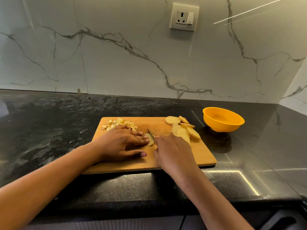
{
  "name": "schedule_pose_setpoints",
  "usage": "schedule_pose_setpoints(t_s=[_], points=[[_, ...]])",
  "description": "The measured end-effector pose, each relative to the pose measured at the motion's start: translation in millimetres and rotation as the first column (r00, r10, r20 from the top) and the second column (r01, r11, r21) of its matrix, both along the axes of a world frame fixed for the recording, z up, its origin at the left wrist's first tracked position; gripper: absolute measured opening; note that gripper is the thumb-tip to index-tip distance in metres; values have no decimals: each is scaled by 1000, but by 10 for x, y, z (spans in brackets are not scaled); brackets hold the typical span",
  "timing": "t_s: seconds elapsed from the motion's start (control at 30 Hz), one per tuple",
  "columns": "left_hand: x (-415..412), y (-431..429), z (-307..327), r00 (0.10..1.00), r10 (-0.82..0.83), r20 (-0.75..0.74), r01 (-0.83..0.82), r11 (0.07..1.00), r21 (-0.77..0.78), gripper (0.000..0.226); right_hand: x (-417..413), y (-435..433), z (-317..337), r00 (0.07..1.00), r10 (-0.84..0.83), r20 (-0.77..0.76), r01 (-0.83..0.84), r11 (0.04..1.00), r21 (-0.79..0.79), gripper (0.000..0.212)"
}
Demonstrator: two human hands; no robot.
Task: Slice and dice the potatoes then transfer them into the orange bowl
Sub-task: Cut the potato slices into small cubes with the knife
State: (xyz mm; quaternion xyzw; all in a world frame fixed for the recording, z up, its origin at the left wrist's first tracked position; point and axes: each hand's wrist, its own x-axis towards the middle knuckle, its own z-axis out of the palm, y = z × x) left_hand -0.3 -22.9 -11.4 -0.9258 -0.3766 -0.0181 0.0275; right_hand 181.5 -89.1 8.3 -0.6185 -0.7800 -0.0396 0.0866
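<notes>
knife (pixel 150 133) | tip far-left, axis near–far | right hand (pixel 172 151) grips

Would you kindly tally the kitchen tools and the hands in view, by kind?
board: 1
knife: 1
bowl: 1
hands: 2, left hand and right hand
total: 5

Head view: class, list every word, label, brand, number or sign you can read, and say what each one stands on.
"I": a short upright stroke, on the switch of the wall socket.
Orange bowl, cutting board and knife: no text shows on them.
Nothing else in the view can be read.
</notes>
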Motion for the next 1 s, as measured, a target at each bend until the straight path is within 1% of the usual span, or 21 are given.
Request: schedule_pose_setpoints(t_s=[0.07,0.13,0.33,0.43,0.57,0.77,0.87,1.0], points=[[7,-15,8,1000,4,-8,-4,1000,14,95,49,-87,-18,1000,9,-14,-9,1000,-5,32],[6,-17,4,1000,12,2,-12,1000,-3,95,119,-224,-36,999,31,-21,-31,1000,1,35],[-1,7,-24,1000,26,12,-26,1000,-6,87,208,-497,7,998,56,-20,-56,998,19,34],[-4,-12,-26,1000,27,16,-27,1000,-4,86,212,-515,39,998,53,-19,-52,998,30,32],[-4,-66,1,999,33,38,-34,999,15,88,173,-474,30,998,22,-66,-19,998,53,29],[-10,-93,5,997,31,63,-35,998,53,87,96,-240,-2,989,-26,-146,31,999,38,34],[-5,-79,-3,998,38,48,-42,997,68,86,50,-241,-3,992,-9,-127,14,999,44,35],[-3,-74,-12,999,46,28,-49,994,96,74,4,-231,9,997,-20,-73,19,1000,-9,33]])
